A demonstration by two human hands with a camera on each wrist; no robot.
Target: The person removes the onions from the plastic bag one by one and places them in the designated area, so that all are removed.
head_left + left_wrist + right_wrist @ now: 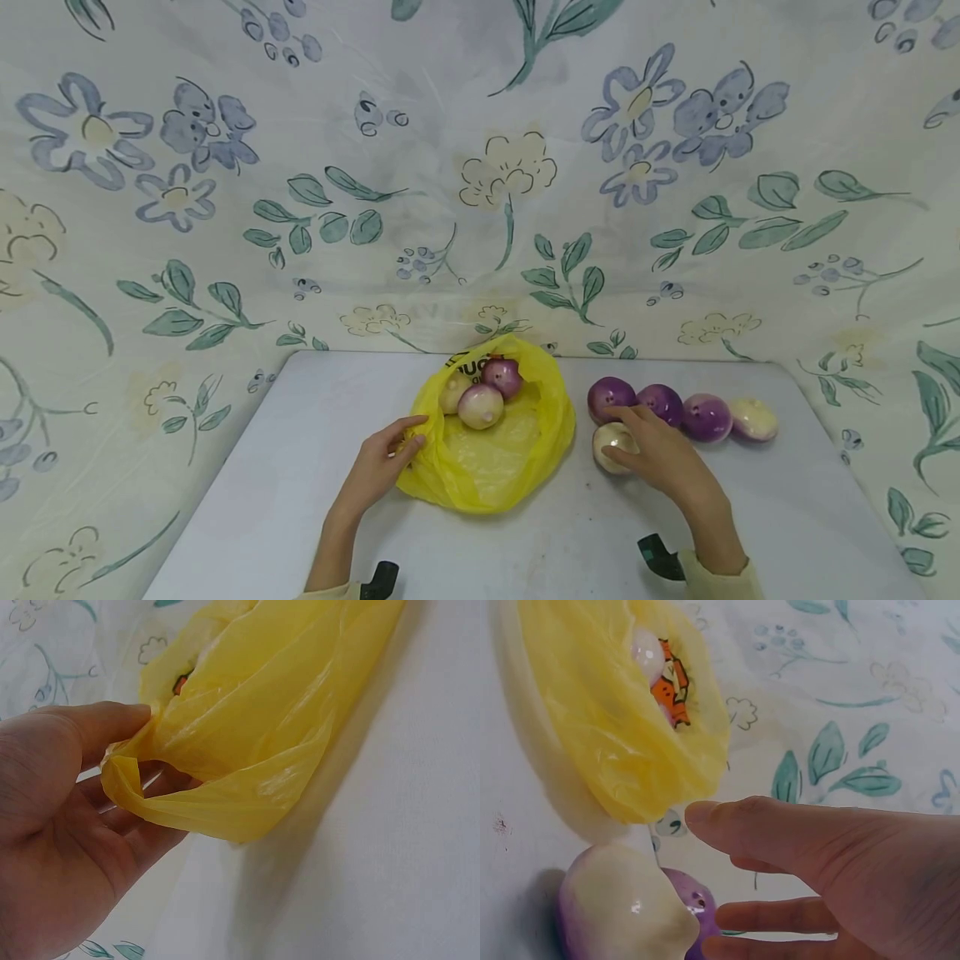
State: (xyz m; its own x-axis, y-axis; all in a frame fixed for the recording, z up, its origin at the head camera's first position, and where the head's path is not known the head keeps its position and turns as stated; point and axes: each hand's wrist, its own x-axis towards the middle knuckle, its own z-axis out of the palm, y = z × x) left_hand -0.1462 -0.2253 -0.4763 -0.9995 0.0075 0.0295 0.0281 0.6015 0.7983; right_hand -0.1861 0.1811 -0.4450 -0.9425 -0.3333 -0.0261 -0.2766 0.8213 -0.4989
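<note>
Yellow plastic bag (491, 493) on white worktop (255, 492), mouth tilted up toward the viewer, left hand (378, 463) pinching its left rim, right hand (666, 450) opposite, spread loosely at round, glossy cream-and-purple vegetable (610, 436).

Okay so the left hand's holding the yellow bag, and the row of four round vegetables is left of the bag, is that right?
The side is wrong: the head view shows the row of four round vegetables to the right of the yellow bag. The left hand is holding the bag.
</note>
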